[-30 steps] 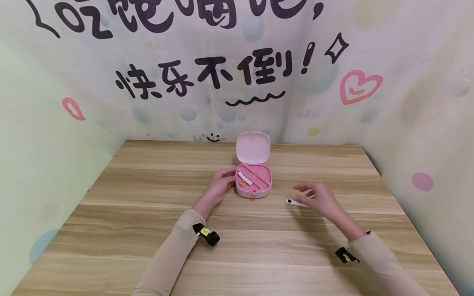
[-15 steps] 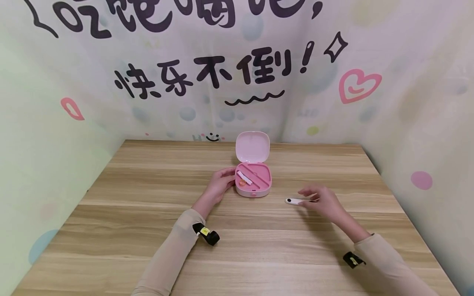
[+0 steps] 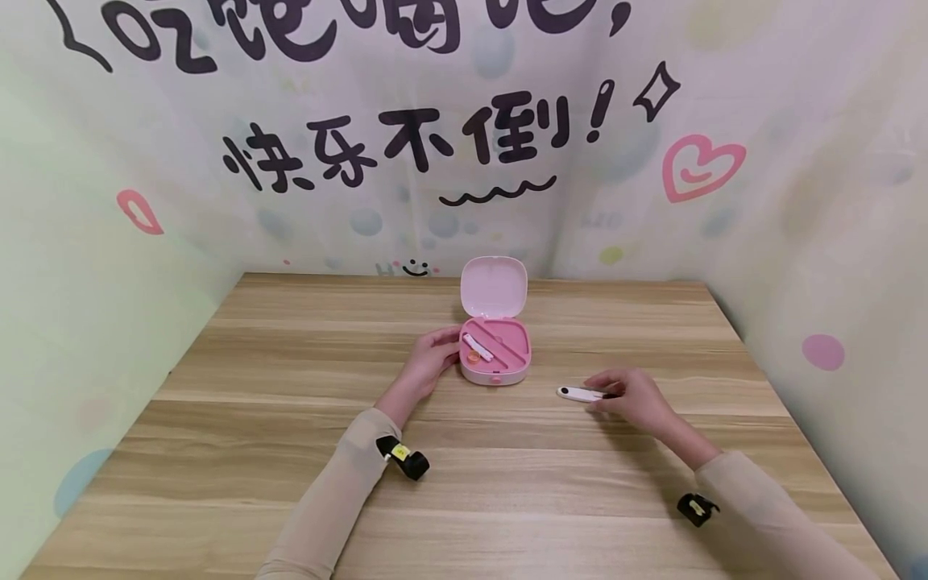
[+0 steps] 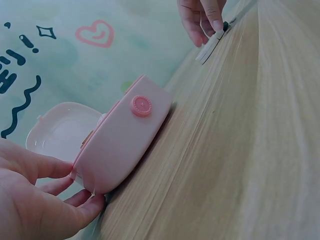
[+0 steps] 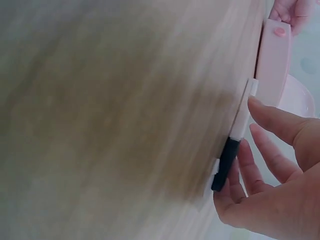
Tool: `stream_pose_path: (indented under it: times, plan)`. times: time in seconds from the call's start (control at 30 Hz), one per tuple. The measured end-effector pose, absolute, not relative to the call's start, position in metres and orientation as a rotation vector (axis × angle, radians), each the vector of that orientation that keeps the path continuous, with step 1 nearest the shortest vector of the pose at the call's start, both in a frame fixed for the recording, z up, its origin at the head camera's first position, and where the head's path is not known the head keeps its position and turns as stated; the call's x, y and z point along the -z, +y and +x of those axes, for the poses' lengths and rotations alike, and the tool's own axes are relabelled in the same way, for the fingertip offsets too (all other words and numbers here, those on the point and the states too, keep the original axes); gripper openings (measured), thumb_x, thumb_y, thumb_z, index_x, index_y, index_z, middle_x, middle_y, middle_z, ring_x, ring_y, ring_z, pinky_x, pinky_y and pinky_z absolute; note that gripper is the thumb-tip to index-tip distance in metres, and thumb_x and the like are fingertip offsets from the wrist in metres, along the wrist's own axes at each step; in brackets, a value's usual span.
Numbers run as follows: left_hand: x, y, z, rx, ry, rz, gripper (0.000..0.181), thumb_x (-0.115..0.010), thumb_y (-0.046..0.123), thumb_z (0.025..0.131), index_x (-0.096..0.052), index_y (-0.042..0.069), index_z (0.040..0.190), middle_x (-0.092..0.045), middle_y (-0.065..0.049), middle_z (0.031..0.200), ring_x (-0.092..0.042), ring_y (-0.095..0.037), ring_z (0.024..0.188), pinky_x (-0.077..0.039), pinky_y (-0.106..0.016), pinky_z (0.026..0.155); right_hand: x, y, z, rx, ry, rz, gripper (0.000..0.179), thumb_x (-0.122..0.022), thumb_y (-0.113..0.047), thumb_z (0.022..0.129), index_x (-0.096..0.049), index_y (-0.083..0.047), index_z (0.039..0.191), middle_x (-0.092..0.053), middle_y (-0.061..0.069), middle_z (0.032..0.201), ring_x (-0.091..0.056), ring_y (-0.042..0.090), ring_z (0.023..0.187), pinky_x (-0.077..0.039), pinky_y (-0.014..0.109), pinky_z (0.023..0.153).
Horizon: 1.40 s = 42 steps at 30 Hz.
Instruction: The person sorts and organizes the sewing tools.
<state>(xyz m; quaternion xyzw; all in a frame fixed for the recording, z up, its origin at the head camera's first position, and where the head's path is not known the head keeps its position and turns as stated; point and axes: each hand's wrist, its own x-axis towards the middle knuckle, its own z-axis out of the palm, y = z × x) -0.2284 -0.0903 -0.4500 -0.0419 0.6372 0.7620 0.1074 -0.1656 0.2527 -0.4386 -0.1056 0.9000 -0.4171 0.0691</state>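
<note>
A small pink case [image 3: 496,372] stands on the wooden table with its pale lid [image 3: 494,287] raised at the back. Its pink tray has slanted compartments; a white slim piece [image 3: 478,348] and a small orange round thing [image 3: 474,357] lie at the left. My left hand [image 3: 424,364] holds the case by its left side, fingers and thumb at its corner [image 4: 97,177]. To the right, a slim white tool [image 3: 577,393] with a black part [image 5: 226,165] lies on the table. My right hand [image 3: 634,396] pinches it from above, thumb and fingers on either side; its exact kind cannot be told.
The wood-grain table [image 3: 464,499] reaches back to a printed cloth backdrop [image 3: 406,217], with more cloth along both sides. A black strap piece is on the left wrist [image 3: 403,457] and another on the right wrist [image 3: 698,509].
My right hand has shifted a little right and lower, and its fingers have come down round the white tool. The tool and my left hand on the case stay in place.
</note>
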Motion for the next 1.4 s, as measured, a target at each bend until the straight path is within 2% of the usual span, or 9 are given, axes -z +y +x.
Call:
stream_pose_path:
  times: [0.2,0.47,0.57,0.8,0.97,1.4]
  plan:
    - [0.45,-0.09,-0.229,-2.242,1.883,-0.129,0.042,-0.053,-0.009,0.104,-0.054,-0.009,0.147,-0.054,-0.028,0.152,-0.053,-0.037,0.142,-0.046,-0.046,0.12,0.444,0.251,-0.169,1.242,2.699,-0.31,0.027,-0.085,-0.001,0.086,-0.077,0.006,0.111,-0.076,0.016,0.094,-0.054,0.015,0.071,-0.045,0.02,0.054]
    - [0.451,-0.091,-0.23,-2.233,1.894,-0.128,0.042,-0.053,-0.007,0.105,-0.054,-0.009,0.147,-0.054,-0.028,0.152,-0.053,-0.037,0.142,-0.045,-0.046,0.121,0.449,0.252,-0.174,1.208,2.728,-0.365,0.023,-0.083,-0.004,0.089,-0.078,0.005,0.109,-0.067,0.003,0.08,-0.048,0.011,0.066,-0.04,0.019,0.053]
    - [0.45,-0.091,-0.23,-2.234,1.895,-0.129,0.042,-0.053,-0.008,0.105,-0.054,-0.009,0.147,-0.055,-0.028,0.151,-0.053,-0.037,0.142,-0.046,-0.046,0.121,0.448,0.251,-0.174,1.2,2.733,-0.376,0.022,-0.082,-0.004,0.09,-0.078,0.005,0.109,-0.068,0.004,0.081,-0.048,0.012,0.067,-0.039,0.02,0.054]
    - [0.449,-0.091,-0.228,-2.225,1.897,-0.14,0.042,-0.054,-0.008,0.105,-0.055,-0.007,0.147,-0.055,-0.026,0.152,-0.054,-0.036,0.142,-0.047,-0.045,0.12,0.439,0.248,-0.174,1.254,2.709,-0.381,0.024,-0.08,-0.004,0.092,-0.076,0.007,0.112,-0.075,0.016,0.096,-0.061,0.014,0.078,-0.05,0.021,0.058]
    - [0.449,-0.091,-0.228,-2.225,1.902,-0.13,0.041,-0.053,-0.008,0.105,-0.055,-0.009,0.146,-0.055,-0.027,0.151,-0.054,-0.037,0.141,-0.047,-0.046,0.12,0.432,0.245,-0.176,1.282,2.712,-0.389,0.022,-0.078,-0.005,0.094,-0.075,0.008,0.112,-0.076,0.022,0.102,-0.062,0.015,0.079,-0.05,0.022,0.059]
    - [0.45,-0.091,-0.228,-2.226,1.9,-0.123,0.042,-0.053,-0.008,0.105,-0.055,-0.009,0.147,-0.055,-0.027,0.152,-0.054,-0.036,0.14,-0.047,-0.046,0.12,0.42,0.232,-0.182,1.344,2.733,-0.399,0.026,-0.079,-0.004,0.093,-0.074,0.01,0.115,-0.077,0.024,0.104,-0.069,0.022,0.084,-0.055,0.022,0.06]
